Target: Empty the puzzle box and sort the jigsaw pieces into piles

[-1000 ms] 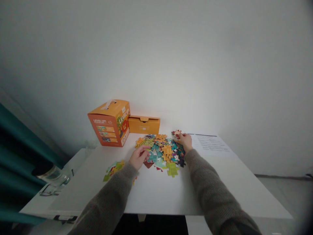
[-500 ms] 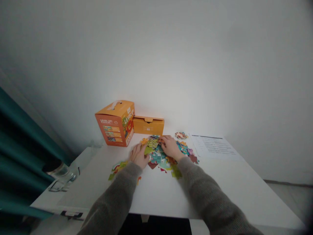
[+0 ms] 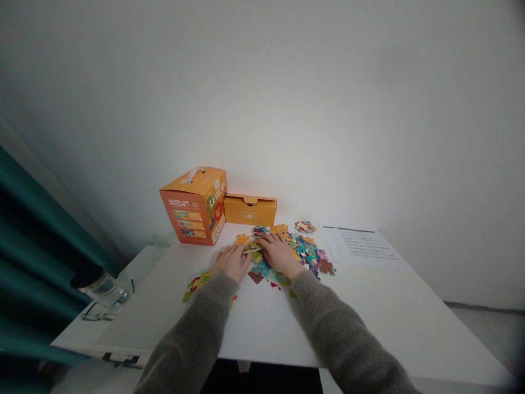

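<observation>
A pile of colourful jigsaw puzzle pieces lies across the middle of the white table. At its left side my left hand rests with bent fingers, its fingertips against some green puzzle pieces. From the other side my right hand reaches over the pile, fingers curled down onto the same green pieces. The two hands are close together with these pieces between them; the fingertips are partly hidden. Beside my left wrist lies a smaller group of green and red pieces.
An orange puzzle box stands at the back left, beside a low yellow-orange box near the wall. A small round cluster of pieces and a printed sheet lie right of these. A glass jar with a dark lid lies far left.
My right hand has moved left and slightly nearer, towards my left hand, drawing green pieces with it. More of the pile's right side and some yellow pieces at the back now show.
</observation>
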### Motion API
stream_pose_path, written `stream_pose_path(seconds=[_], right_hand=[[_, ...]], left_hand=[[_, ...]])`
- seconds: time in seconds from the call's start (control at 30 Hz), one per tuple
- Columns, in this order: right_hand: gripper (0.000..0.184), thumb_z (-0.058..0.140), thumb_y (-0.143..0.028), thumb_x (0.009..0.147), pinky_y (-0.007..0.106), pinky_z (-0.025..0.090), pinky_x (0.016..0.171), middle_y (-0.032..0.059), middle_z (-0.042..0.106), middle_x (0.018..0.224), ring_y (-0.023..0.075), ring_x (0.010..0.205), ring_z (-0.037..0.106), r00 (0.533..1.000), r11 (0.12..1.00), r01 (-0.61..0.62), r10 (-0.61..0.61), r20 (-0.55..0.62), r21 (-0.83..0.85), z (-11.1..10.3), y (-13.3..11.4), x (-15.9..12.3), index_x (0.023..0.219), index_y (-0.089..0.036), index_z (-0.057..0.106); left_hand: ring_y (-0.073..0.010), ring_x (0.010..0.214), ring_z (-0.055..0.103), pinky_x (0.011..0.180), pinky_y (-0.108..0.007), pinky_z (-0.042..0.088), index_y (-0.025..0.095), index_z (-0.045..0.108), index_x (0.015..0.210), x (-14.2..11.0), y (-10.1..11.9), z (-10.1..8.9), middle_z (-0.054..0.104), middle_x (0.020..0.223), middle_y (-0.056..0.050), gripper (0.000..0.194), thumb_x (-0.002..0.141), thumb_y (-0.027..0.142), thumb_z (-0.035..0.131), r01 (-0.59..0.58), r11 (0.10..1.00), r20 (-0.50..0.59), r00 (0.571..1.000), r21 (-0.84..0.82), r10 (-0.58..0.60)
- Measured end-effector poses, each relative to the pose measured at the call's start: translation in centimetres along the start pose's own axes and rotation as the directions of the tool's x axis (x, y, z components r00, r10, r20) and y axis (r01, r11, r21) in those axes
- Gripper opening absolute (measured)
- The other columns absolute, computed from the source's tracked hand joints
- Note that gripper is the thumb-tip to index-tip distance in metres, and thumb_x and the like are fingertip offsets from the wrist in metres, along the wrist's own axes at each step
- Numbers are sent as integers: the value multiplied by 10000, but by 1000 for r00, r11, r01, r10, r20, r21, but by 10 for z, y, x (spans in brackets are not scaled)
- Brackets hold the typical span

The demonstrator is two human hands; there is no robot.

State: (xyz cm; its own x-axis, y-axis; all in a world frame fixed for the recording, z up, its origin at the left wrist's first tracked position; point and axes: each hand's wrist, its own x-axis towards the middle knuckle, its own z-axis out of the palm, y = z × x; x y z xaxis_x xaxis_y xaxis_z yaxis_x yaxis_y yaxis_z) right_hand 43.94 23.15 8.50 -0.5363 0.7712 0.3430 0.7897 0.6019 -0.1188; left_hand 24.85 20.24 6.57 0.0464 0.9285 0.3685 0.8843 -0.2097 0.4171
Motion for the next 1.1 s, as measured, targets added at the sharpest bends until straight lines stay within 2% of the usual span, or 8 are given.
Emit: stream_pose_path(seconds=[0.17, 0.27, 0.4, 0.53, 0.77, 0.9, 1.0, 1.1], right_hand=[[390, 483, -189, 917, 444, 284, 1106, 114, 567, 1321, 267, 1270, 440, 987, 988, -41, 63, -151, 146, -4, -1, -16, 1293, -218, 585], [309, 430, -281, 974, 424, 367, 1038, 106, 629, 1205, 252, 1171, 525, 951, 920, -97, 198, -237, 379, -6, -6, -24, 1210, -213, 618], [308, 417, -423, 985, 314, 484, 736, 36, 673, 856, 185, 761, 618, 933, 669, -137, 335, -132, 731, -6, -17, -35, 1082, -214, 621], [333, 439, -496, 956, 252, 391, 513, -40, 525, 575, 140, 506, 497, 898, 459, -211, 439, -14, 863, -5, -16, -42, 801, -221, 546], [302, 436, -379, 935, 297, 388, 656, 34, 583, 686, 186, 670, 527, 767, 762, -445, 596, -239, 471, -5, 27, -48, 742, -193, 575], [268, 520, -336, 876, 343, 409, 805, 113, 634, 978, 238, 893, 556, 708, 806, -452, 584, -396, 382, -7, 25, -51, 1054, -157, 612], [305, 390, -416, 964, 307, 425, 741, 54, 610, 863, 202, 796, 544, 788, 748, -282, 538, -300, 601, -10, 6, -50, 1008, -196, 596], [363, 392, -490, 970, 261, 391, 622, -12, 517, 686, 156, 646, 468, 896, 642, -169, 417, -155, 748, -10, -11, -47, 786, -218, 546]], left_hand=[[-193, 532, 580, 555, -273, 359, 231, 618, 961, 1, -3, 2, 595, 578, -13, 240, 891, 454, 562, 122, 917, -31, 989, -380, -144], [-138, 426, 521, 466, -242, 372, 210, 558, 847, 3, 4, 2, 581, 553, 18, 353, 864, 563, 563, 144, 661, 100, 990, -737, -104], [-141, 391, 536, 415, -260, 433, 199, 511, 829, 1, 19, 1, 600, 543, 14, 481, 806, 676, 564, 279, 335, 306, 951, -900, 30], [-146, 378, 541, 395, -262, 425, 198, 520, 814, -3, 26, -2, 613, 523, -5, 503, 801, 699, 561, 316, 293, 343, 938, -902, 43], [-90, 295, 380, 350, -224, 286, 193, 491, 634, -4, 21, 3, 385, 324, 55, 585, 817, 749, 480, 293, 237, 299, 954, -926, -12], [-127, 388, 517, 384, -238, 385, 174, 541, 832, -4, 26, 5, 566, 482, 14, 532, 791, 704, 567, 374, 72, 374, 927, -925, -11], [-184, 569, 647, 465, -285, 484, 169, 557, 963, -7, 31, 8, 702, 740, -72, 529, 778, 661, 618, 428, -1, 428, 903, -904, 33], [-169, 550, 633, 481, -281, 473, 153, 600, 945, -10, 32, 15, 712, 756, -79, 560, 770, 685, 598, 466, 114, 473, 881, -877, 36]])
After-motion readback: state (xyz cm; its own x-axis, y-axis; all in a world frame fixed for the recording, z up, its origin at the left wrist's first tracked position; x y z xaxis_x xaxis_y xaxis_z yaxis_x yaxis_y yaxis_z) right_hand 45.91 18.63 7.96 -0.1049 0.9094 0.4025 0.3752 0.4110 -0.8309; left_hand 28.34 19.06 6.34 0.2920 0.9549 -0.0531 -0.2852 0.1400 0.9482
